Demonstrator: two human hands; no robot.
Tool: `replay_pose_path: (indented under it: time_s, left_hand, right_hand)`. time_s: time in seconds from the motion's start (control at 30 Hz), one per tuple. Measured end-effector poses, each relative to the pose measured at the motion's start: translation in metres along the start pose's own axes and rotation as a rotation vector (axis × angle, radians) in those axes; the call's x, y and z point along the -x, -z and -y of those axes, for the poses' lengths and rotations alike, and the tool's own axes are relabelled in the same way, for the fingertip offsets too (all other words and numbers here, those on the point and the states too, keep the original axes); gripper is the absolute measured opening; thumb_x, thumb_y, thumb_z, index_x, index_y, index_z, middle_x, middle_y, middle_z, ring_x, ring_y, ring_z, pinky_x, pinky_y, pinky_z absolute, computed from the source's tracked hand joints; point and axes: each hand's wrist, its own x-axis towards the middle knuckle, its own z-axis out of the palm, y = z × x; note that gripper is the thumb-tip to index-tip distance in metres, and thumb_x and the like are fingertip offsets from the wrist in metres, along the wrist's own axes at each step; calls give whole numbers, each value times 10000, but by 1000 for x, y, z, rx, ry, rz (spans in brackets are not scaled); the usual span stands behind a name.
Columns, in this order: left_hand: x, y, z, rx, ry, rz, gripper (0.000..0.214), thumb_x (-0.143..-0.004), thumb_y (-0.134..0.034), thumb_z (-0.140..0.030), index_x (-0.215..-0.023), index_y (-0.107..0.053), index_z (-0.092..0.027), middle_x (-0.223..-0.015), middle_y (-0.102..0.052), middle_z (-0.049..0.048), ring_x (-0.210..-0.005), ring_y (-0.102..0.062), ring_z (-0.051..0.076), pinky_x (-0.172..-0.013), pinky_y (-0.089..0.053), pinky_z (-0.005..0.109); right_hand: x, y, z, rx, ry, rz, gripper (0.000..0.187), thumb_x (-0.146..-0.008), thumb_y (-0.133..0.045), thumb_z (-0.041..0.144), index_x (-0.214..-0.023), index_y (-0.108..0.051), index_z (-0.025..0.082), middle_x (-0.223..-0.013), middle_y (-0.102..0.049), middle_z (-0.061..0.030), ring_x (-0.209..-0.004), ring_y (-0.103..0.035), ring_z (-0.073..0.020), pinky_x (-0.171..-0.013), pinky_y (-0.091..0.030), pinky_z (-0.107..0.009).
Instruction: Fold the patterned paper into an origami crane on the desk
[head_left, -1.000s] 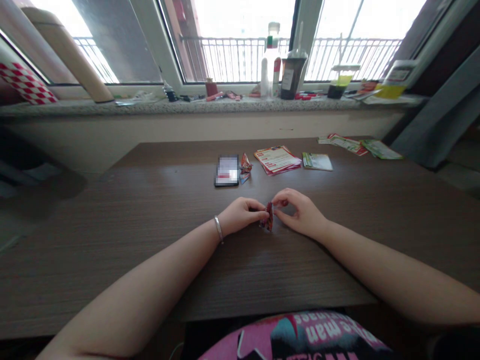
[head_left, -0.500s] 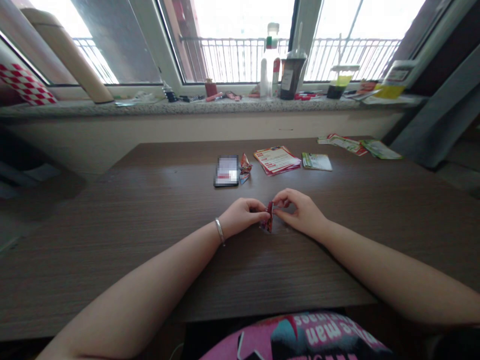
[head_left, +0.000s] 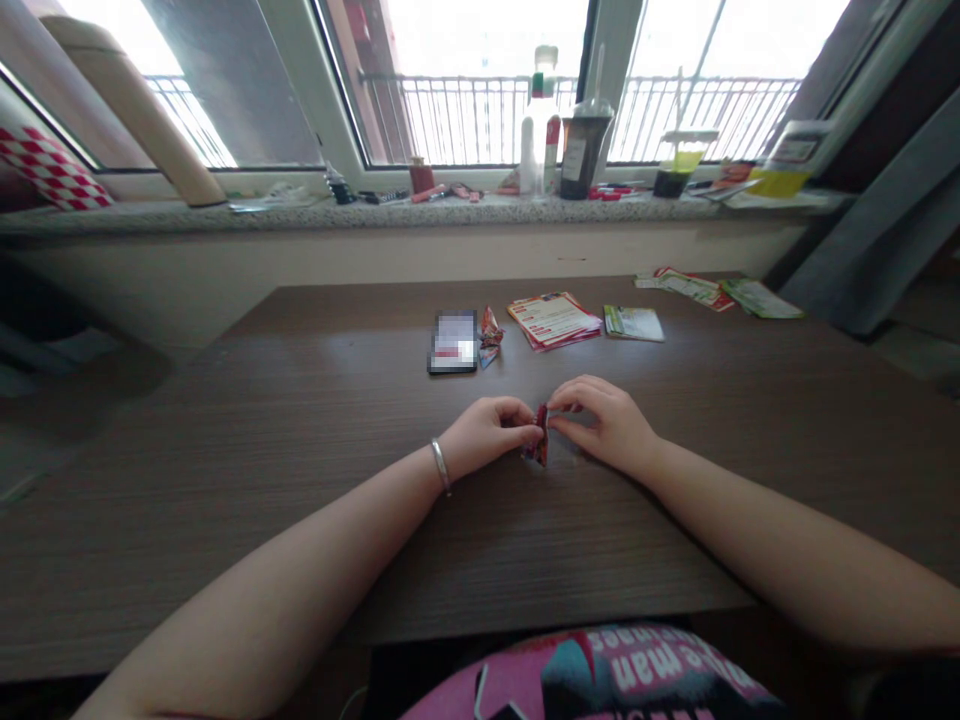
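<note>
My left hand (head_left: 487, 433) and my right hand (head_left: 604, 422) meet over the middle of the brown wooden table (head_left: 262, 470). Both pinch a small folded piece of red patterned paper (head_left: 538, 440) between their fingertips, just above the tabletop. The left hand's fingers are curled in a loose fist at the paper's left side. From the right, thumb and fingers of the other hand close on its top. A silver bangle (head_left: 439, 466) sits on my left wrist.
Behind the hands lie a phone (head_left: 454, 341), a second folded paper figure (head_left: 490, 335), a stack of red leaflets (head_left: 554, 319) and a green leaflet (head_left: 634, 322). More leaflets (head_left: 712, 290) lie at the far right. The windowsill (head_left: 420, 212) carries bottles, cups and small items.
The hands stay in place. My right hand's fingers have shifted slightly on the paper's top edge; the paper itself barely moves.
</note>
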Motion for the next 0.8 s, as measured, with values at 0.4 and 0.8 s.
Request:
replay_pose_path:
  time_s: [0.4, 0.8]
  left_hand:
    - [0, 2, 6, 19, -31, 174, 206, -742, -633, -330, -749, -623, -125, -671, -617, 0, -615, -538, 96, -626, -431, 217]
    - [1, -3, 3, 29, -5, 50, 216, -743, -624, -328, -738, -632, -113, -645, -606, 4, -592, -525, 91, -588, -423, 209]
  right_hand:
    - [-2, 0, -2, -312, -49, 177, 80, -731, -566, 115, -753, -541, 188, -797, -578, -21, -661, -526, -116, -612, -448, -249]
    - [-1, -2, 4, -161, -57, 120, 101, -700, -565, 110, -746, -539, 197, -708, -545, 5, -654, -501, -124, -616, -412, -249]
